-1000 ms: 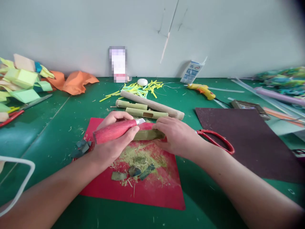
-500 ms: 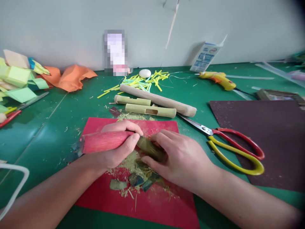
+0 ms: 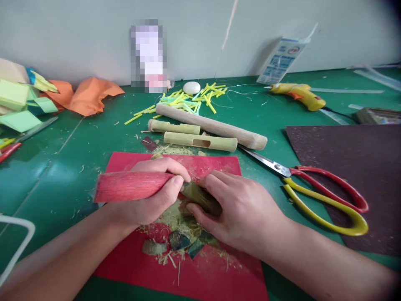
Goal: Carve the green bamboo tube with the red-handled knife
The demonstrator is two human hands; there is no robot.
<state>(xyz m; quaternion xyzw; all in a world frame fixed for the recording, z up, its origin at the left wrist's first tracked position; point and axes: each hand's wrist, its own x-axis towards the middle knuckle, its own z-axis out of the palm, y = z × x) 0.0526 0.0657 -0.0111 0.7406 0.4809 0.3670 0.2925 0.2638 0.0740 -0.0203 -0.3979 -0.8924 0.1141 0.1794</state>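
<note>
My left hand (image 3: 150,196) is closed round the red wooden handle of a carving knife (image 3: 125,187); the blade is hidden where it meets the wood. My right hand (image 3: 238,209) grips a short greenish bamboo piece (image 3: 200,198), fingers wrapped over it. Both hands work above a red mat (image 3: 216,267) on the green table. Pale shavings and dark green bark chips (image 3: 178,238) lie on the mat just below the hands.
Two bamboo tubes (image 3: 200,141) and a wooden dowel (image 3: 213,126) lie behind the mat. Red-and-yellow scissors (image 3: 316,188) rest at right, partly on a dark sheet (image 3: 354,167). A yellow glue gun (image 3: 297,94), cut straws (image 3: 184,102), and coloured paper (image 3: 21,108) sit farther back.
The knife's blade, visible above the bamboo a second ago, is now hidden against it. Both hands moved nearer to me and the bamboo tilted. The view shifted, bringing the scissors fully into sight.
</note>
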